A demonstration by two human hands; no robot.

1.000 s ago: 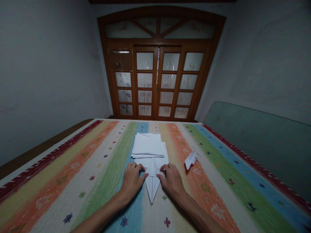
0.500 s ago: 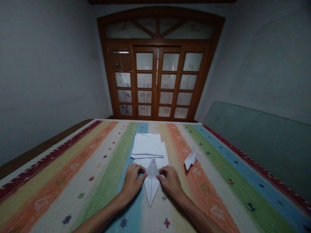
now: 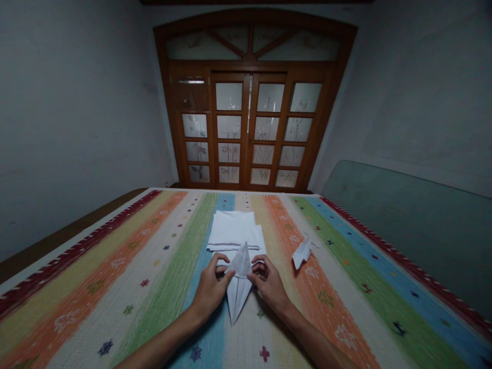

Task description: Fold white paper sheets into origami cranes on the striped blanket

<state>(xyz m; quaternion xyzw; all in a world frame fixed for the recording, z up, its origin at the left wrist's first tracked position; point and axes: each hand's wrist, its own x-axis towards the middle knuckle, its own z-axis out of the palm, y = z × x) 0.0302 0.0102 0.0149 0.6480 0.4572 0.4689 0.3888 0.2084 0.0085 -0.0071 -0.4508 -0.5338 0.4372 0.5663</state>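
A white folded paper (image 3: 239,297), shaped like a long narrow diamond with a crease across its middle, is between my two hands. One of its points faces away from me and the other faces me. My left hand (image 3: 212,284) grips its left edge near the middle crease, thumb on top and fingers curled behind. On the opposite edge my right hand (image 3: 269,284) holds it with bent thumb and fingers. The undersides of the fingertips are hidden. A stack of white paper sheets (image 3: 232,228) lies just beyond the far point.
To the right rests a small folded paper figure (image 3: 302,253) with pointed ends. A striped, patterned cloth (image 3: 154,307) covers the table. A greenish panel (image 3: 403,215) stands along the right side, and wooden glass-paned doors (image 3: 248,128) are beyond the table.
The folded paper has turned slightly, its far point moving up and right and its near point left. The fingers of both hands have risen and curled further around its edges.
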